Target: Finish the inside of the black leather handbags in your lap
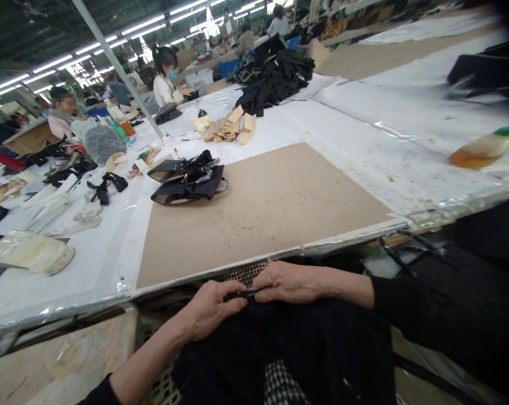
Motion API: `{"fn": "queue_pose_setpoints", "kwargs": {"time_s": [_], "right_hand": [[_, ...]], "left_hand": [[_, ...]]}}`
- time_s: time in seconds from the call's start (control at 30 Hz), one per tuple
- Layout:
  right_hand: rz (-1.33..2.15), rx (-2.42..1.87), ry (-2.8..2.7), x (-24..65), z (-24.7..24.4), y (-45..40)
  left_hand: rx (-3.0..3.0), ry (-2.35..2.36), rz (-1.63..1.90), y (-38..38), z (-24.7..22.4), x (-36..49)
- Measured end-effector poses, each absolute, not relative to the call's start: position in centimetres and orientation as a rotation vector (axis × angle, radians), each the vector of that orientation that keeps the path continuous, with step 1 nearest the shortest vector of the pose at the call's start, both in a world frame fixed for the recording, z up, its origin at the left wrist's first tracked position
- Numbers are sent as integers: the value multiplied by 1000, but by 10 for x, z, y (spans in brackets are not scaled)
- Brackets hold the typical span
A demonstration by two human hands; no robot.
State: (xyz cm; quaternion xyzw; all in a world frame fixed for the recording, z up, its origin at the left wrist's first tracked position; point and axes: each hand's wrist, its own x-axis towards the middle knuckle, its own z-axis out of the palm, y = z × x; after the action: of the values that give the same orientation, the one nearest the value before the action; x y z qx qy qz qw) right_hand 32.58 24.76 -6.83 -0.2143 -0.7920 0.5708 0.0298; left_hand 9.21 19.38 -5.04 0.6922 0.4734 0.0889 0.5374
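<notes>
A large black fabric piece [296, 343] lies over my lap, with a small gold-coloured detail low on its right side. Its upper edge is pinched by my left hand [214, 304], thumb and fingers closed together. Close beside it, my right hand [279, 282] grips the same edge between thumb and bent fingers. The two hands are just below the table's front edge. Whether the piece is a finished bag cannot be told. Checked cloth [282, 382] shows beneath it.
Brown board [271, 197] covers part of the white table [355, 129]. On it sit stacked black bags [187, 179]. Behind are tan strips [231, 128] and a black fabric heap [275, 79]. At right stands a bottle of amber liquid [477, 152]. Other people work farther back.
</notes>
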Motion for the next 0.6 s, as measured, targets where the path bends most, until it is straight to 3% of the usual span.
{"fn": "queue_pose_setpoints", "kwargs": {"time_s": [0.27,0.6], "right_hand": [[1870,-653,-2393,327,-79,248],[1502,-708,-2551,322,-73,246]], "left_hand": [[1663,1132,147,197,-55,91],[2034,1188,183,189,-55,92]]}}
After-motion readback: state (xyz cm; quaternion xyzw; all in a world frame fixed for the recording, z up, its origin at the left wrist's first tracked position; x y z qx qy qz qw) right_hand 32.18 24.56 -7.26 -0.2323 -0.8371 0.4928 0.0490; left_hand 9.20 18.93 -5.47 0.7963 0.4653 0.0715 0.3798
